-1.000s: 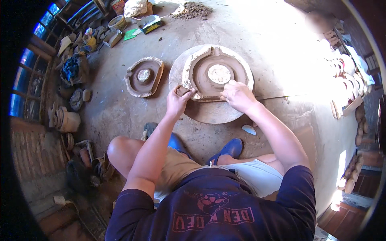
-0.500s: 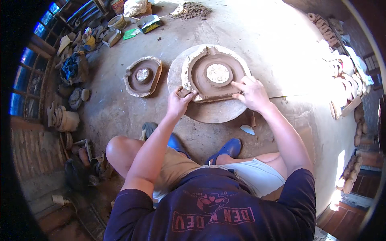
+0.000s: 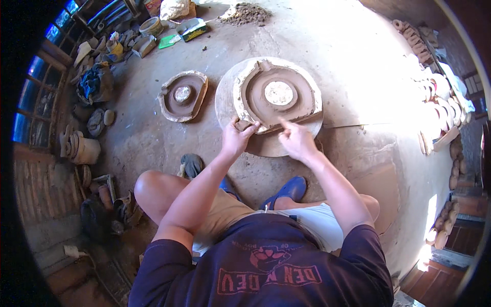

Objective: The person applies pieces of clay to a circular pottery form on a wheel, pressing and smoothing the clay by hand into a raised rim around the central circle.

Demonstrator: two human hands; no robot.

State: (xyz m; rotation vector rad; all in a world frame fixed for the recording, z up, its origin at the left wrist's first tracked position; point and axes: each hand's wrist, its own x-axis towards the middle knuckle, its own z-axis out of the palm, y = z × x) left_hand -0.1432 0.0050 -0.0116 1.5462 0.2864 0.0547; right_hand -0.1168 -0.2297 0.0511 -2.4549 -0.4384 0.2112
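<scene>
A large white plaster mould, lined with brown clay around a pale central disc, lies on a round grey turntable. Its straight edge faces me. At the near left corner of the mould, my left hand is closed on a small lump of clay, thumb against the rim. My right hand is over the straight edge, index finger stretched onto the clay and the others curled; its fingertip is slightly blurred. To the left lies a smaller clay-lined mould.
Clay crumbs are heaped on the concrete floor at the far side, near a small box and a bucket. Clay pieces line the right side. A pale container stands at left. My blue shoes are close to the turntable.
My right hand has moved left along the mould's straight edge, its fingers drawn in except the index. My left hand has shifted slightly right and still grips the clay.
</scene>
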